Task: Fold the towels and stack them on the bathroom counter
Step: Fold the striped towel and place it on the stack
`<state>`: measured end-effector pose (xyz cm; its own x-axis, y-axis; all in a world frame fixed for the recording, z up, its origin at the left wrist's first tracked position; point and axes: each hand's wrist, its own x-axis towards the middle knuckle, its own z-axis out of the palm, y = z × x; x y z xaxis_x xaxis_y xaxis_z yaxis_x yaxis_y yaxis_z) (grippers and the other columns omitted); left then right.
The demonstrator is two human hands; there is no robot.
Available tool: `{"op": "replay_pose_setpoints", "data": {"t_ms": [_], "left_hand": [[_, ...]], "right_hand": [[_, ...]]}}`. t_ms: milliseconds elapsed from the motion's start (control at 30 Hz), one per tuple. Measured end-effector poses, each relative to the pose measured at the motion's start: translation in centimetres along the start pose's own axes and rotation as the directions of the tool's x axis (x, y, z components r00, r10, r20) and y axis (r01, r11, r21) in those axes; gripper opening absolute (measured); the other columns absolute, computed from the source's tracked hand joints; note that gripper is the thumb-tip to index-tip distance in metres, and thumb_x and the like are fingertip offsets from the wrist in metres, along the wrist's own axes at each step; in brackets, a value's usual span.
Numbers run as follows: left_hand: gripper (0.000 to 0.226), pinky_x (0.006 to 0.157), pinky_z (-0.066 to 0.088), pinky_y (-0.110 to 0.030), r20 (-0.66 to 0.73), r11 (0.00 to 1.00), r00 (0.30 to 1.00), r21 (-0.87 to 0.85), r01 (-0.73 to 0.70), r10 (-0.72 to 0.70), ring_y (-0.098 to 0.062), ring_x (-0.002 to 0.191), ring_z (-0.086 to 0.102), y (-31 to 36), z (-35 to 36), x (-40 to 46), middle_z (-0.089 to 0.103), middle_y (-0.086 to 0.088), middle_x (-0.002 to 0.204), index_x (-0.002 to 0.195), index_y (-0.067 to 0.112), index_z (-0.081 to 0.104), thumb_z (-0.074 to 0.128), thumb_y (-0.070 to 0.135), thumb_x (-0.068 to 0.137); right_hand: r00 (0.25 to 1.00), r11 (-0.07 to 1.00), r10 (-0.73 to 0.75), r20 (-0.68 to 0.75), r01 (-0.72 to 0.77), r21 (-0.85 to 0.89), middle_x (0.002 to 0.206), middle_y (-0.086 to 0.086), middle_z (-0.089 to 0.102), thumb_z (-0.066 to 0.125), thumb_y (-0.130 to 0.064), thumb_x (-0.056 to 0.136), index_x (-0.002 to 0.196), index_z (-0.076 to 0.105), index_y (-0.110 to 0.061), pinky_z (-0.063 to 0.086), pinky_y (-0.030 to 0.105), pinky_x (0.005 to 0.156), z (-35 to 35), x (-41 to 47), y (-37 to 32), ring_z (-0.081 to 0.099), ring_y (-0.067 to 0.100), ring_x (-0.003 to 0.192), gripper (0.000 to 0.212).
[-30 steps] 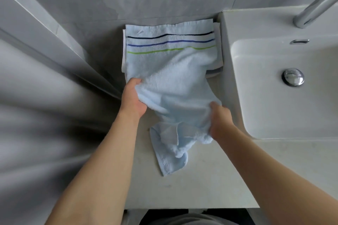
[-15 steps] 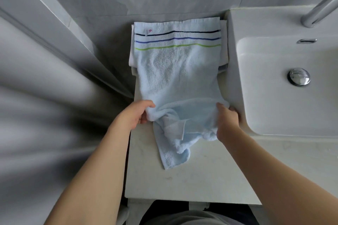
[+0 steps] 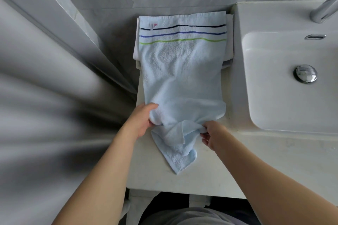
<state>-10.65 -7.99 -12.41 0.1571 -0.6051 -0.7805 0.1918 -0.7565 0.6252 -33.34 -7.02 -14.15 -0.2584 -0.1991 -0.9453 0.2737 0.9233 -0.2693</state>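
Observation:
A light blue towel with black, blue and green stripes lies lengthwise on the pale bathroom counter. Its far striped end covers a folded white towel against the wall. The near end is bunched and crumpled, one corner trailing toward the counter's front edge. My left hand grips the towel's left edge at the bunched part. My right hand pinches a fold on the right side of the bunch.
A white sink basin with a chrome drain plug fills the right side; a chrome tap reaches in at top right. A grey tiled wall stands behind, and a grey panel edge bounds the counter's left.
Both hands have slid down the towel toward me, drawing it out flatter and longer over the white towel. My right hand has shifted inward onto a lower fold.

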Motion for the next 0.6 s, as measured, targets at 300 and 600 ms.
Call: {"op": "replay_pose_setpoints", "data": {"t_ms": [300, 600], "left_hand": [[0.030, 0.092, 0.050, -0.033, 0.230, 0.858, 0.957, 0.512, 0.035, -0.176, -0.024, 0.103, 0.068, -2.0, -1.2, -1.9, 0.076, -0.007, 0.107, 0.116, 0.010, 0.071, 0.073, 0.021, 0.088], [0.027, 0.087, 0.054, -0.041, 0.115, 0.980, 0.993, 0.201, 0.002, -0.025, -0.029, 0.093, 0.072, -2.8, -0.3, -4.6, 0.076, -0.011, 0.102, 0.109, 0.010, 0.072, 0.056, 0.029, 0.096]], "right_hand": [[0.992, 0.985, -0.096, -0.083, 0.107, 0.134, 0.094, 0.009, 0.062, 0.056, -0.006, 0.086, 0.106, 0.057, -0.015, 0.052, 0.041, 0.072, -2.6, 0.5, 0.1, 0.059, 0.023, 0.075, 0.022], [0.973, 0.970, -0.232, -0.010, 0.232, 0.065, 0.086, 0.009, 0.056, 0.033, 0.007, 0.094, 0.092, 0.051, -0.015, 0.050, 0.030, 0.053, -2.9, -0.8, 1.2, 0.052, 0.018, 0.063, 0.028]]}}
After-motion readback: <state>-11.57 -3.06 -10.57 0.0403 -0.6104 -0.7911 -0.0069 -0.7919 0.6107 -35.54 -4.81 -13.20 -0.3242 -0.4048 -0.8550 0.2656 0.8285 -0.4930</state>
